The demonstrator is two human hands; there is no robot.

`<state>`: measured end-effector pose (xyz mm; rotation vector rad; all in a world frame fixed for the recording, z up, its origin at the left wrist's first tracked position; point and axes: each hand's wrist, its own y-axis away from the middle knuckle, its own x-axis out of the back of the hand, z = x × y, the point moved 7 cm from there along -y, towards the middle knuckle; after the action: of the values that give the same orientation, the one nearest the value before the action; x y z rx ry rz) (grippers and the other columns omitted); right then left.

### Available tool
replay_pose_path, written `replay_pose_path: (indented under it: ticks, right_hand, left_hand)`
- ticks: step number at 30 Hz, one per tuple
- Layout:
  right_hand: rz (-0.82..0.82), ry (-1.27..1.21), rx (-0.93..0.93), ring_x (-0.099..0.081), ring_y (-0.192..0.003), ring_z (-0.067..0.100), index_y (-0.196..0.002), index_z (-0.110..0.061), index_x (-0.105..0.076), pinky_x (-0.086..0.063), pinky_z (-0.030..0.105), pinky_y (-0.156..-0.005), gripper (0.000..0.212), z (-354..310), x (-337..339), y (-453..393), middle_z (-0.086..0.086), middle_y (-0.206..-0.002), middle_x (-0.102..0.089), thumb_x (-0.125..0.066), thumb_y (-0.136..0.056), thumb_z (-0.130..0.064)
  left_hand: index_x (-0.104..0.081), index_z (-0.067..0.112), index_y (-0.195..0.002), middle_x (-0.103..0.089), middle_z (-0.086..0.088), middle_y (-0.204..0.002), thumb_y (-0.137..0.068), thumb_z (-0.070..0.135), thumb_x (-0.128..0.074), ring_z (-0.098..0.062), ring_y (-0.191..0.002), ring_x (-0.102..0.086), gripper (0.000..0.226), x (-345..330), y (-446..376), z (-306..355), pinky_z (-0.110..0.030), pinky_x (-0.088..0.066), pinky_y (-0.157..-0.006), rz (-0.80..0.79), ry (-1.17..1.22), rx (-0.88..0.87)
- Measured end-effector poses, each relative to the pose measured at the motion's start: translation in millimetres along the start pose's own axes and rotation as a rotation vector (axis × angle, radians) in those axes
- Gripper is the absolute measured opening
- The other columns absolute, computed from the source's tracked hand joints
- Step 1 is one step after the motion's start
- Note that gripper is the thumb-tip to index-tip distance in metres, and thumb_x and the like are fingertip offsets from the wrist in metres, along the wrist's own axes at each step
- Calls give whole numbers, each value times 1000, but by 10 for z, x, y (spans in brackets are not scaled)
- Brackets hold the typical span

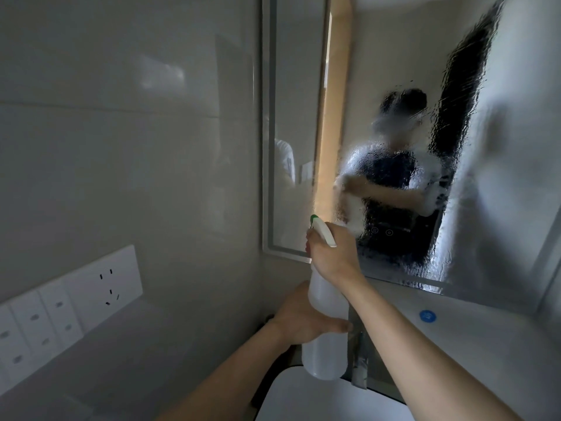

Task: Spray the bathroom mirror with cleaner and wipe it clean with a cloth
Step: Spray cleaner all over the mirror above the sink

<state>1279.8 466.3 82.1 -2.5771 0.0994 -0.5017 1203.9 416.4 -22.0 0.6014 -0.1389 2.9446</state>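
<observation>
- Head view takes in the grey tiled wall [121,147] filling the left half of the room, dim and glossy, meeting the mirror's wall at a corner.
- Next in size, the bathroom mirror [394,71] hangs on the facing wall in a pale frame. Most of its glass is covered with wet, running droplets and streaks, so the person's reflection comes through smeared; the strip along its left edge looks dry.
- Below the mirror runs a light countertop ledge [485,338] with a small round blue sticker [427,316] on it.
- At the bottom, the white rim of a basin [318,399] curves into sight, with a metal tap [359,360] standing behind it.
- A white socket panel [103,287] with several outlets sits low on the left wall.
- The spray bottle [326,329], translucent white with a green-tipped nozzle, is held upright in front of the mirror's lower left corner, nozzle pointing towards the glass.
- The right hand [332,253] is wrapped around the bottle's neck and trigger head, fingers curled on it.
- The left hand [300,320] grips the bottle's body lower down, thumb across the front, so both hands are together on the one bottle.
</observation>
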Motion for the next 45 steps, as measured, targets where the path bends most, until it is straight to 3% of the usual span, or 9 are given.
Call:
replay_pose_path:
  ticks: [5, 12, 21, 27, 31, 34, 38, 42, 45]
  right_hand:
    - [-16, 44, -17, -48, -53, 26, -51, -16, -40, -38, 41, -54, 46, -41, -11, -54, 10, -55, -51, -55, -95, -19]
    - [6, -8, 22, -62, -77, 44, -78, 8, -57, -52, 52, -65, 32, -292, 37, -124, 26, -78, -66, -52, -93, -20]
    - [48, -50, 52, -62, -70, 48, -63, 0, -42, -52, 57, -64, 38, -519, 16, -299, 30, -70, -59, -50, -90, -26]
    - [82, -83, 114, -64, -74, 39, -71, 5, -57, -53, 50, -65, 40, -724, 183, -447, 21, -73, -66, -46, -85, -31]
    - [89, -64, 124, -65, -71, 42, -61, -2, -53, -54, 53, -65, 38, -836, 273, -594, 21, -68, -65, -48, -84, -32]
    - [83, -51, 94, -60, -61, 40, -48, -20, -52, -54, 52, -62, 39, -821, 294, -611, 8, -55, -56, -50, -85, -32]
    - [121, -72, 97, -51, -50, 19, -45, -27, -50, -43, 35, -53, 45, -741, 341, -578, -9, -46, -47, -50, -90, -29]
    - [164, -107, 119, -49, -48, 13, -52, -20, -45, -38, 30, -52, 42, -706, 420, -568, -1, -49, -50, -51, -93, -23]
    - [157, -110, 124, -56, -54, 27, -57, -16, -48, -43, 40, -53, 36, -718, 441, -578, 16, -60, -58, -51, -91, -27]
  left_hand:
    - [-67, 27, -118, -74, 5, -113, -68, 29, -95, -9, -105, -70, 57, 29, -24, 32, -39, -59, -95, -12, -3, -22]
    - [-67, 26, -117, -75, 5, -112, -58, 34, -92, -13, -107, -71, 65, 226, -90, 169, -46, -58, -97, 16, -1, -71]
    - [-69, 28, -116, -76, 8, -111, -64, 33, -93, -9, -105, -71, 57, 423, -113, 365, -44, -59, -97, 49, -25, -99]
    - [-64, 32, -116, -74, 11, -110, -46, 52, -87, -8, -103, -70, 76, 556, -164, 694, -40, -60, -93, 63, -101, -147]
    - [-65, 34, -116, -74, 13, -110, -58, 44, -93, -5, -103, -69, 66, 582, -212, 872, -40, -59, -94, 78, -113, -178]
    - [-66, 34, -116, -74, 13, -110, -64, 38, -95, -4, -103, -69, 60, 561, -227, 876, -40, -59, -96, 78, -113, -182]
    - [-66, 30, -119, -74, 8, -112, -67, 32, -94, -10, -105, -70, 60, 526, -241, 862, -43, -59, -95, 57, -121, -181]
    - [-64, 32, -119, -73, 10, -112, -64, 35, -94, -4, -103, -69, 63, 523, -285, 879, -37, -60, -92, 75, -129, -213]
    - [-67, 34, -115, -75, 10, -111, -53, 42, -93, -7, -104, -70, 68, 488, -327, 870, -43, -60, -94, 67, -85, -223]
